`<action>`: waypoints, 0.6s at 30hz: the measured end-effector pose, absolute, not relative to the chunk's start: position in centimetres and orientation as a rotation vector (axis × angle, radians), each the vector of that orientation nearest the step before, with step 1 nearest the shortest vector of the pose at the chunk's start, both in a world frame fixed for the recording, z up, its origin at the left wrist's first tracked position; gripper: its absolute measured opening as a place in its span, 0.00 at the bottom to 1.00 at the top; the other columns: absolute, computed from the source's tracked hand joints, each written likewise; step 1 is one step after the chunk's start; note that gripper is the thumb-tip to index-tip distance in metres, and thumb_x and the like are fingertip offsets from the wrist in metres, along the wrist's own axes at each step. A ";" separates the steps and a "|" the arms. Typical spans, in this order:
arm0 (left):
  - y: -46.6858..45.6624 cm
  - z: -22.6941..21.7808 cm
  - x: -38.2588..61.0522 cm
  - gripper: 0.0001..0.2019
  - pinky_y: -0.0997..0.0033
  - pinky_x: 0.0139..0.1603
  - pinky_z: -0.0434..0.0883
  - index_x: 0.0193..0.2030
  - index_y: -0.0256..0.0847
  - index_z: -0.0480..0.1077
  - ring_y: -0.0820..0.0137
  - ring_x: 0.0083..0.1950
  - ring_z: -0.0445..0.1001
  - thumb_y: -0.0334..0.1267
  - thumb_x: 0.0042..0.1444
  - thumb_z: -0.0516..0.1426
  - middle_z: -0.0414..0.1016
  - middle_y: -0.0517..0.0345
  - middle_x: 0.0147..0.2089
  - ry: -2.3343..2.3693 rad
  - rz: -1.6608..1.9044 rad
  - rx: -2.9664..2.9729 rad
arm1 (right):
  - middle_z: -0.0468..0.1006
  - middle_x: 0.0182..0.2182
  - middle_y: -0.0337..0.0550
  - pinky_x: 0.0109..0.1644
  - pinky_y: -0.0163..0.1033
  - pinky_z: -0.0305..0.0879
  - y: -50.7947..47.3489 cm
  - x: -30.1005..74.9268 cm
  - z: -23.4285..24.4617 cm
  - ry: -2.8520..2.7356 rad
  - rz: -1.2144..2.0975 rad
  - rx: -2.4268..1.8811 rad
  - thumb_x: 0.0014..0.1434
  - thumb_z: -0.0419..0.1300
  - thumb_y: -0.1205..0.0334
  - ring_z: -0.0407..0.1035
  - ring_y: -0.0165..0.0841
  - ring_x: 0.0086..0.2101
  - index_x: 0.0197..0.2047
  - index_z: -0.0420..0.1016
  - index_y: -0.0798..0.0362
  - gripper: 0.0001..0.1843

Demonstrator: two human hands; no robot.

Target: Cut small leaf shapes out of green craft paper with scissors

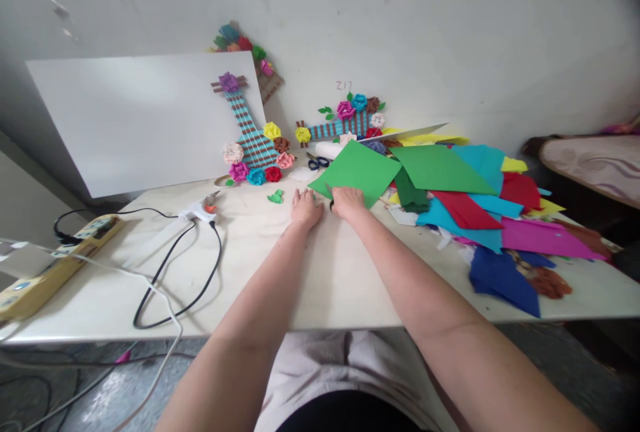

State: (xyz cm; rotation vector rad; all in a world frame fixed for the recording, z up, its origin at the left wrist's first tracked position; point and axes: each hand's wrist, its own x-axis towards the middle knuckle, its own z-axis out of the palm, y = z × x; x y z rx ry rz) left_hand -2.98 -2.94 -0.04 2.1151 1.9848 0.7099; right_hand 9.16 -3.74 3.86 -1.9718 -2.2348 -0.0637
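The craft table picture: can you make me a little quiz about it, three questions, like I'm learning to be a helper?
1. Pick one: what colour is the flower at the top of the guitar-shaped craft in front of the white board?
A) red
B) purple
C) yellow

2. True or false: the glue gun lies to the left of the left hand.

3. Fill in the missing word: the right hand is at the near edge of a big sheet coloured ____.

Key: 1. B, purple. 2. True. 3. green.
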 end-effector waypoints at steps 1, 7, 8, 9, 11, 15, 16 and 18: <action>-3.0 0.0 -3.0 0.24 0.60 0.64 0.51 0.58 0.33 0.61 0.58 0.68 0.49 0.38 0.54 0.52 0.60 0.40 0.63 1.971 0.713 2.114 | 0.77 0.42 0.60 0.44 0.42 0.64 -3.6 9.3 3.9 -2.225 -0.053 -1.986 0.53 0.55 0.70 0.72 0.42 0.43 0.44 0.75 0.60 0.15; -2.8 -0.1 -2.8 0.14 0.65 0.52 0.64 0.46 0.39 0.72 0.60 0.52 0.70 0.33 0.52 0.53 0.74 0.43 0.47 1.883 0.830 2.106 | 0.77 0.43 0.60 0.42 0.40 0.65 -3.5 10.3 4.5 -2.138 0.041 -2.074 0.49 0.59 0.67 0.72 0.42 0.44 0.45 0.75 0.59 0.18; -2.7 -0.1 -2.8 0.14 0.66 0.52 0.65 0.45 0.39 0.72 0.61 0.50 0.71 0.33 0.52 0.54 0.75 0.44 0.46 1.863 0.892 2.074 | 0.77 0.43 0.60 0.43 0.40 0.65 -3.5 10.4 4.6 -2.131 0.050 -2.079 0.49 0.59 0.67 0.72 0.43 0.44 0.45 0.75 0.59 0.18; -2.6 -0.2 -2.8 0.14 0.67 0.51 0.65 0.45 0.39 0.72 0.62 0.48 0.72 0.33 0.51 0.54 0.75 0.45 0.44 1.831 0.971 2.027 | 0.77 0.43 0.60 0.43 0.41 0.65 -3.5 10.6 4.7 -2.127 0.056 -2.080 0.49 0.59 0.67 0.71 0.43 0.45 0.45 0.76 0.59 0.18; -2.2 -0.5 -3.0 0.14 0.68 0.49 0.66 0.45 0.37 0.72 0.64 0.44 0.74 0.34 0.51 0.55 0.76 0.47 0.41 1.747 1.157 1.867 | 0.77 0.43 0.59 0.43 0.41 0.65 -3.4 10.9 4.7 -2.116 0.078 -2.084 0.49 0.59 0.66 0.71 0.43 0.45 0.45 0.76 0.58 0.18; -1.2 -1.1 -3.7 0.12 0.70 0.48 0.68 0.42 0.35 0.72 0.67 0.43 0.74 0.35 0.52 0.54 0.76 0.47 0.41 1.601 1.502 1.456 | 0.77 0.44 0.51 0.43 0.40 0.65 -2.4 11.9 4.1 -2.017 0.188 -2.053 0.47 0.60 0.64 0.71 0.41 0.45 0.45 0.76 0.52 0.20; -1.0 -1.2 -3.9 0.11 0.69 0.48 0.68 0.42 0.35 0.71 0.67 0.43 0.74 0.35 0.52 0.54 0.76 0.47 0.41 1.581 1.542 1.386 | 0.77 0.44 0.48 0.42 0.39 0.65 -2.1 12.2 3.9 -1.985 0.248 -2.030 0.45 0.61 0.63 0.71 0.40 0.45 0.45 0.76 0.50 0.20; -0.8 -1.3 -3.9 0.10 0.68 0.48 0.68 0.41 0.35 0.70 0.67 0.44 0.73 0.35 0.53 0.54 0.75 0.48 0.41 1.540 1.562 1.308 | 0.78 0.42 0.46 0.40 0.38 0.66 -1.5 12.6 3.5 -1.884 0.373 -1.980 0.42 0.63 0.63 0.72 0.40 0.42 0.43 0.76 0.50 0.21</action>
